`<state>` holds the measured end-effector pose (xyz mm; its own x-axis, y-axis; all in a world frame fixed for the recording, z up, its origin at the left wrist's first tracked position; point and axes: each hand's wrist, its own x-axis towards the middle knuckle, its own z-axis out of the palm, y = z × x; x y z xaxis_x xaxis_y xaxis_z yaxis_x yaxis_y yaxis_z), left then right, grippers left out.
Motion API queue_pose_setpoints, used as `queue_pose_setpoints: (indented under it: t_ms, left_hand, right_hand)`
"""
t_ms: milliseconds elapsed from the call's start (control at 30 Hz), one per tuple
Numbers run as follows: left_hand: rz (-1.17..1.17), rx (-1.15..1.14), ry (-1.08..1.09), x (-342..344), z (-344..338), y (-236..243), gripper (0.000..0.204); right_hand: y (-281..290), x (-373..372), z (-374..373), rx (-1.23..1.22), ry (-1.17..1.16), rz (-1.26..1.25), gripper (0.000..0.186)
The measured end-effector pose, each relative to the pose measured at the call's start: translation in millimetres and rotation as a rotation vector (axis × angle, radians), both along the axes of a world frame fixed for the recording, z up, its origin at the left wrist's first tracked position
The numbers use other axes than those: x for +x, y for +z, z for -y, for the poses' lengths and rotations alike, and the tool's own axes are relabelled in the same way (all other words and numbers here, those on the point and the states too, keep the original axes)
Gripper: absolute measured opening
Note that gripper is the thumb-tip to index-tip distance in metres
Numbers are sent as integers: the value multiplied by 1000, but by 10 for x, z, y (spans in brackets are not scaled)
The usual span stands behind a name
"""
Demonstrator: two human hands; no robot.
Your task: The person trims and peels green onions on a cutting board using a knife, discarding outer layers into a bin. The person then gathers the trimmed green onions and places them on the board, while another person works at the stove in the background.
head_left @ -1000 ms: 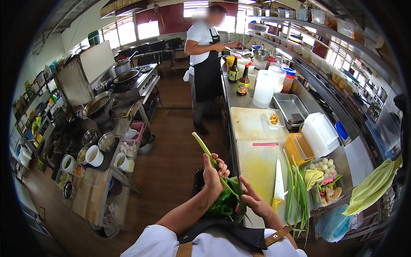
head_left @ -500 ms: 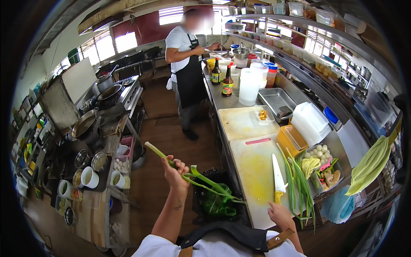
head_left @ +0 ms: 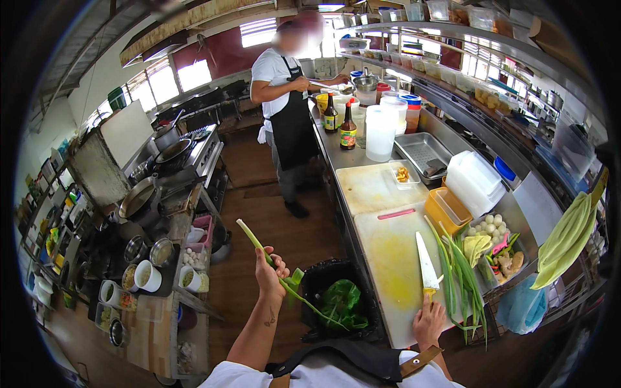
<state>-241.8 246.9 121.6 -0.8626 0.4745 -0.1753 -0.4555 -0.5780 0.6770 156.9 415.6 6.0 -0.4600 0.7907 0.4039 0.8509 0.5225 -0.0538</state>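
Observation:
My left hand [head_left: 270, 275] is closed round a long green spring onion stalk [head_left: 251, 236], held upright at a slant left of a black-lined bin [head_left: 310, 281] with green plastic inside. My right hand [head_left: 429, 322] is closed at the yellow handle of a large knife [head_left: 427, 262], which lies on a yellow-stained white cutting board [head_left: 388, 258]. Beside the knife lies a bunch of spring onions [head_left: 456, 284], overhanging the board's near edge.
A co-worker [head_left: 284, 123] in a black apron stands farther along the counter. A second board [head_left: 362, 187], bottles, tubs, a yellow container [head_left: 446, 213] and a vegetable tray [head_left: 495, 258] line the counter. A worktable [head_left: 149, 304] with pots and cups stands at left.
My left hand has moved left with the stalk, away from my right hand and uncovering the bin. My right hand has come to the knife handle on the board. The view has shifted.

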Motion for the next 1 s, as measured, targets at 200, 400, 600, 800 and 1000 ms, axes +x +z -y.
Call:
queue_pose_setpoints:
  t_ms: [200, 400, 600, 800, 1000]
  left_hand:
    - [15, -58, 2, -6, 78, -30, 39]
    - [-31, -48, -78, 102, 26, -61, 36]
    - [-92, -81, -90, 155, 112, -117, 35]
    - [-56, -181, -59, 281, 244, -161, 34]
    - [-30, -114, -113, 384, 326, -234, 27]
  right_hand:
    - [-230, 22, -179, -105, 57, -25, 64]
    - [-140, -790, -860, -45, 191, 87, 51]
    - [382, -1037, -1970, -80, 92, -96, 25]
    - [272, -1049, -2598, -50, -103, 113, 24]
    - [19, -1157, -2799, -185, -189, 181, 29]
